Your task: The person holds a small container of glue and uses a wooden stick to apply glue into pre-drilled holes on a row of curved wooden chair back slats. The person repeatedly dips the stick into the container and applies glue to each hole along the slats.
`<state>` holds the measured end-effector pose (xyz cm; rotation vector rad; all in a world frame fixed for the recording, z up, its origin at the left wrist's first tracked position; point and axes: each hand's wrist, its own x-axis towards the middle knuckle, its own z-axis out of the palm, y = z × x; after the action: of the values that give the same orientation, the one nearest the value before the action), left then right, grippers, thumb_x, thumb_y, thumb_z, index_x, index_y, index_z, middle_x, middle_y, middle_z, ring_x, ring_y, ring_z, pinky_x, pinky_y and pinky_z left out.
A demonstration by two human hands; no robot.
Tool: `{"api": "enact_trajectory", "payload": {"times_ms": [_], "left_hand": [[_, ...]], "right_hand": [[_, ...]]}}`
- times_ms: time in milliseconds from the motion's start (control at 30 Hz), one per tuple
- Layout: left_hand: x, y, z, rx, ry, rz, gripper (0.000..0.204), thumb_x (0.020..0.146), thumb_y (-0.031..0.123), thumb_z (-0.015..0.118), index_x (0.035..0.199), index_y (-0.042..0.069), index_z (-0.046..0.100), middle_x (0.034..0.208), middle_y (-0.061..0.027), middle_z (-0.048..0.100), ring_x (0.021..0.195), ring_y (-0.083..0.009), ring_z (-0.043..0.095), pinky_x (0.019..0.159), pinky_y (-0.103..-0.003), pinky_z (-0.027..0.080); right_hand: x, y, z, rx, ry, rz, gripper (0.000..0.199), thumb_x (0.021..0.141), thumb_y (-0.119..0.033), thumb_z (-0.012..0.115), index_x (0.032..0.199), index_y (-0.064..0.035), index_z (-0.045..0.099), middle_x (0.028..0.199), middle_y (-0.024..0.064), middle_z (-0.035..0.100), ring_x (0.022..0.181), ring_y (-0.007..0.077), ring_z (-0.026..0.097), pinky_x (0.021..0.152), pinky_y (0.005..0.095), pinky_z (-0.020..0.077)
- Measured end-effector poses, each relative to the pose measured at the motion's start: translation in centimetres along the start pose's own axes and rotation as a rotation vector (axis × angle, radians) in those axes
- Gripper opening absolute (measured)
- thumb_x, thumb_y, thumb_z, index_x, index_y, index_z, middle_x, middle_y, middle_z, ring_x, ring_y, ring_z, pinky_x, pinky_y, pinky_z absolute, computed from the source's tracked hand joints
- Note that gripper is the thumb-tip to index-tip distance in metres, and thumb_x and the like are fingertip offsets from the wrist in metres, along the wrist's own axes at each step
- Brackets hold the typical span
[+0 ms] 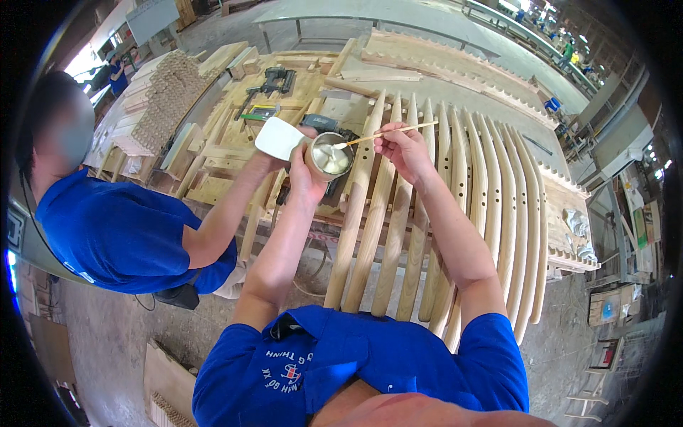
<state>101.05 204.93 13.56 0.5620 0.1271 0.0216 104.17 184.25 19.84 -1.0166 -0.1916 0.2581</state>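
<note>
My left hand (306, 182) is wrapped round a small round can (348, 169) with thick white paste (329, 159) inside, probably glue. In my right hand (403, 151) a thin wooden stick (373, 136) is pinched between fingers and thumb. Its whitened tip reaches over the can into the paste. Below and to the right of my right hand lies a row of long curved wooden pieces (388, 245), several with small round holes. Close against my left hand, a co-worker's hand (267, 162) holds a white squarish container (279, 139).
The co-worker in a blue shirt (121, 231) stands close on my left. Clamps (277, 80) and a dark power tool (321, 124) lie on the wooden bench (302, 67). Stacked notched wood (160, 99) stands at far left; a notched rail (455, 71) runs along the back.
</note>
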Motion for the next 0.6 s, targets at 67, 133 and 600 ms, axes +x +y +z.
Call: {"api": "enact_trajectory", "payload": {"times_ms": [67, 133, 600], "left_hand": [[0.7, -0.4, 0.3, -0.012, -0.007, -0.017, 0.035, 0.095, 0.036, 0.038, 0.117, 0.013, 0.052, 0.118, -0.0067, 0.056, 0.112, -0.0229, 0.052, 0.095, -0.043, 0.042], [1.2, -0.7, 0.8, -0.02, -0.001, -0.006, 0.035, 0.096, 0.036, 0.037, 0.118, 0.013, 0.05, 0.119, -0.0074, 0.056, 0.112, -0.0235, 0.052, 0.095, -0.043, 0.042], [3.1, -1.7, 3.3, 0.011, 0.048, 0.025, 0.044, 0.095, 0.036, 0.032, 0.122, 0.006, 0.048, 0.124, -0.0094, 0.053, 0.114, -0.0246, 0.051, 0.099, -0.042, 0.039]], "right_hand": [[0.5, 1.0, -1.0, 0.022, 0.045, 0.022, 0.009, 0.088, -0.012, 0.058, 0.084, -0.0048, 0.054, 0.072, 0.0059, 0.059, 0.062, 0.0145, 0.058, 0.06, 0.0304, 0.0508], [0.7, 1.8, -1.3, 0.037, 0.136, 0.109, 0.015, 0.089, -0.017, 0.059, 0.08, -0.006, 0.054, 0.069, 0.0046, 0.059, 0.06, 0.0137, 0.056, 0.058, 0.029, 0.0493], [1.6, 0.2, -2.0, 0.059, 0.101, 0.028, 0.011, 0.09, -0.014, 0.053, 0.088, -0.0029, 0.054, 0.078, 0.0076, 0.06, 0.07, 0.0163, 0.059, 0.069, 0.0315, 0.0524]]}}
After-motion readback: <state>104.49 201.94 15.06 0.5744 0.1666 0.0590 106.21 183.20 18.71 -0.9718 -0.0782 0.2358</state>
